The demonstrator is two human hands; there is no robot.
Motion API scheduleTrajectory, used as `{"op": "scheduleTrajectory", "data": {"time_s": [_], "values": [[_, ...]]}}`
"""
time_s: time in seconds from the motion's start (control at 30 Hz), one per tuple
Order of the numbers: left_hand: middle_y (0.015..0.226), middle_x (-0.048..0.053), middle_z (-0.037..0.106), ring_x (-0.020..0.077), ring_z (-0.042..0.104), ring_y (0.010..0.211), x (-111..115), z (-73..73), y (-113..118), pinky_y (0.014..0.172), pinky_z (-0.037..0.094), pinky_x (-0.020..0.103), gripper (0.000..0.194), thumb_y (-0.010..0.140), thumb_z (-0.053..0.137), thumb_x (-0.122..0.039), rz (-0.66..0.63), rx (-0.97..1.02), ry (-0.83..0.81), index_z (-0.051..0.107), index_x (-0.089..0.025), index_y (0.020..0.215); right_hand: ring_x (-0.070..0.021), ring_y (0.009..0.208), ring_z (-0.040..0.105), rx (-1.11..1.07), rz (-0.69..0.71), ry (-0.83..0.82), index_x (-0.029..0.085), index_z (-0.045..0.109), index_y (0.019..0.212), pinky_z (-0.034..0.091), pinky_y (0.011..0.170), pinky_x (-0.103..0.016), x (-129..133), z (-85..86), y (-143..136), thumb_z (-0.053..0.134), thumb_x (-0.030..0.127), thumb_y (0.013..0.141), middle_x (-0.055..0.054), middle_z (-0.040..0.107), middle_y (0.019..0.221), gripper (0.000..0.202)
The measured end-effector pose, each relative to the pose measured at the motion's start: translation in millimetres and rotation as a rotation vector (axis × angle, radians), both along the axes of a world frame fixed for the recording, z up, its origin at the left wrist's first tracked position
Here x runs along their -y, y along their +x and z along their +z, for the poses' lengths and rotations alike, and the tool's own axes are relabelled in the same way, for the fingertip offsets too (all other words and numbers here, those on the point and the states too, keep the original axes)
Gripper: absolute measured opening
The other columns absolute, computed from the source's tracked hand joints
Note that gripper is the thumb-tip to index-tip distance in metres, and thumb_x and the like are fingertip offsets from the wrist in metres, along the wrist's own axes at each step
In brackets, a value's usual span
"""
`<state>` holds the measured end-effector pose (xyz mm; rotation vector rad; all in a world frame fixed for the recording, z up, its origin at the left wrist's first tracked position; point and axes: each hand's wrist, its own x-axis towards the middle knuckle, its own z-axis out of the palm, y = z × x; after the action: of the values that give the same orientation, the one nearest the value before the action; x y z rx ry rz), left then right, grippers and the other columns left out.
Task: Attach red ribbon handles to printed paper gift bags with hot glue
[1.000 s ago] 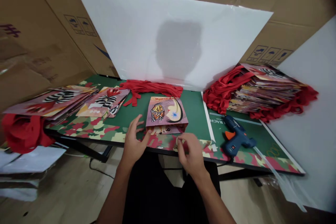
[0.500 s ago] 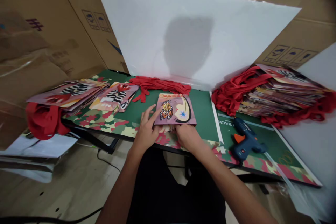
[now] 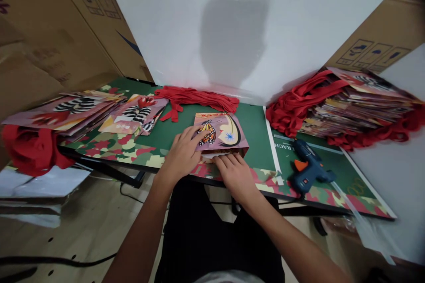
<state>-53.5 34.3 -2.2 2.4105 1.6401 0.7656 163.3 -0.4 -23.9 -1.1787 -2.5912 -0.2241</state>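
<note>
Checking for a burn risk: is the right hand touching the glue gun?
Apart. The head view shows tabletop between the right hand and the glue gun.

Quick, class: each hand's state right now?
Left hand: on purple, butterfly-printed paper bag; grip can't be told.
Right hand: fingers curled at bag's near opening; grip can't be told.

Brown cardboard walls [image 3: 49, 22], pale floor [image 3: 96, 225]

Mauve paper bag [image 3: 222, 136], butterfly print [image 3: 210, 131] facing up, lying on green table [image 3: 258, 150], apparently open at the near end
</note>
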Motion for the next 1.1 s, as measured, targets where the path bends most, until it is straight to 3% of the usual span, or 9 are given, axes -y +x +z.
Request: {"op": "scheduleTrajectory", "data": {"time_s": [0.23,0.37,0.53,0.63,0.73,1.1], "values": [[0.162,0.009,0.054,0.0337,0.046,0.153,4.2,1.6,3.6,0.126,0.039,0.054,0.073,0.083,0.048,-0.007,-0.016,0.008,-0.005,0.059,-0.029,0.152,-0.0292,0.115,0.069,-0.142,-0.009,0.167,0.011,0.069,0.139,0.051,0.112,-0.046,28.9,-22.7,0.7,0.048,0.006,0.107,-0.014,0.078,0.131,0.039],[0.163,0.011,0.052,0.0336,0.045,0.154,1.9,0.0,1.7,0.126,0.041,0.057,0.074,0.084,0.046,-0.006,-0.031,0.010,-0.027,0.058,-0.027,0.154,-0.0307,0.123,0.067,-0.192,-0.040,0.168,0.007,0.066,0.145,0.048,0.117,-0.047,41.2,-28.6,-3.9,0.047,0.002,0.103,-0.014,0.076,0.138,0.047],[0.169,0.006,0.047,0.0271,0.039,0.160,-7.5,-2.7,-13.6,0.136,0.030,0.052,0.070,0.090,0.045,-0.010,-0.154,0.159,-0.112,0.058,-0.028,0.156,-0.0324,0.131,0.066,-0.250,-0.074,0.095,0.006,0.065,0.147,0.046,0.122,-0.050,56.3,-30.5,-7.9,0.051,0.010,0.105,-0.015,0.073,0.143,0.045],[0.173,0.004,0.044,0.0287,0.037,0.164,-11.2,-0.7,-24.1,0.136,0.030,0.049,0.060,0.095,0.052,-0.020,-0.208,0.242,-0.211,0.063,-0.031,0.154,-0.0316,0.135,0.065,-0.277,-0.069,0.057,0.006,0.065,0.147,0.046,0.123,-0.050,61.7,-29.1,-7.3,0.051,0.016,0.109,-0.015,0.071,0.147,0.042],[0.175,0.001,0.041,0.0314,0.031,0.166,-11.0,3.3,-29.5,0.136,0.028,0.051,0.063,0.093,0.063,-0.028,-0.233,0.265,-0.271,0.061,-0.034,0.156,-0.0309,0.138,0.064,-0.284,-0.062,0.041,0.008,0.066,0.148,0.046,0.124,-0.050,63.2,-28.8,-5.8,0.051,0.019,0.111,-0.014,0.069,0.150,0.042],[0.176,0.007,0.039,0.0319,0.032,0.166,-2.4,4.5,-18.3,0.137,0.026,0.054,0.065,0.092,0.059,-0.027,-0.205,0.204,-0.188,0.059,-0.027,0.158,-0.0298,0.137,0.065,-0.279,-0.021,0.042,0.006,0.065,0.148,0.046,0.124,-0.048,63.0,-32.3,-0.7,0.050,0.017,0.110,-0.014,0.069,0.150,0.043]]}}
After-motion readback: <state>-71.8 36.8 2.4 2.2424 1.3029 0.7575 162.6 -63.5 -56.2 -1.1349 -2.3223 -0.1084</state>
